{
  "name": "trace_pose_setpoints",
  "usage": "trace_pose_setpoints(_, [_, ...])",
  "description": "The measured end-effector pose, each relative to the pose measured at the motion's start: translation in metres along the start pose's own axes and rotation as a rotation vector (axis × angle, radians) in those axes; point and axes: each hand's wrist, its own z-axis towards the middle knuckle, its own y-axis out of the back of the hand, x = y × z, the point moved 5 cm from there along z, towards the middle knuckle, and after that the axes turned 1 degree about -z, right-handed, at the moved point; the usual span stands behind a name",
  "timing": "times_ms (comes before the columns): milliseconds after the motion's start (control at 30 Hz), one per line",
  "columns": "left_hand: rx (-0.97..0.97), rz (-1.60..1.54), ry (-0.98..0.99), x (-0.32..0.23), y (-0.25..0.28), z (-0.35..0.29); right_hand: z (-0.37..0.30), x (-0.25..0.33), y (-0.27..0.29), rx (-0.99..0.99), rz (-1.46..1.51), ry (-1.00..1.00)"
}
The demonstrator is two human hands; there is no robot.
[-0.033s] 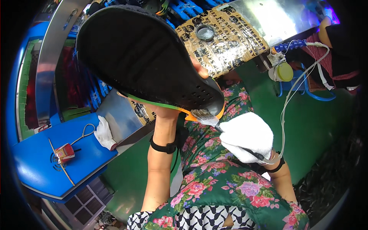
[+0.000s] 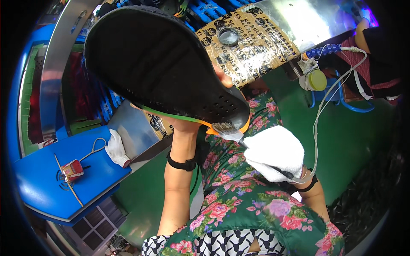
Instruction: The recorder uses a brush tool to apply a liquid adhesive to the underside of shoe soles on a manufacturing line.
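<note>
A large black shoe [image 2: 153,55] is raised toward me with its bottom facing up; a green and orange band runs along its near edge, and small holes dot its narrower end. My bare left hand [image 2: 185,123] is wrapped round it from beneath, its fingertips showing on the far side. In a white glove, my right hand [image 2: 273,153] grips the dark handle of a brush [image 2: 223,129]. The bristles touch the orange edge near the narrow end. A thin clear tube [image 2: 315,136] runs down to the right wrist.
Behind the shoe, a metal bench bears a tape-covered board [image 2: 252,47] with a small round dish [image 2: 228,36]. On a blue surface [image 2: 38,179] at left lie a white glove [image 2: 115,149] and a small red box [image 2: 72,170]. A yellow-lidded pot [image 2: 317,80] stands at right, near another person's arm.
The brush and my gloved right hand have shifted very slightly left along the shoe's edge. The shoe and my left hand look almost the same.
</note>
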Motion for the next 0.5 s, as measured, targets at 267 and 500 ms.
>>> trace_pose_setpoints(267, [-0.075, 0.129, -0.061, 0.000, 0.000, -0.001, 0.006, 0.016, -0.009, 0.122, -0.030, 0.057])
trace_pose_setpoints(500, [-0.054, 0.118, -0.087, 0.000, -0.004, 0.001, -0.006, 0.006, 0.001, -0.034, -0.060, 0.022])
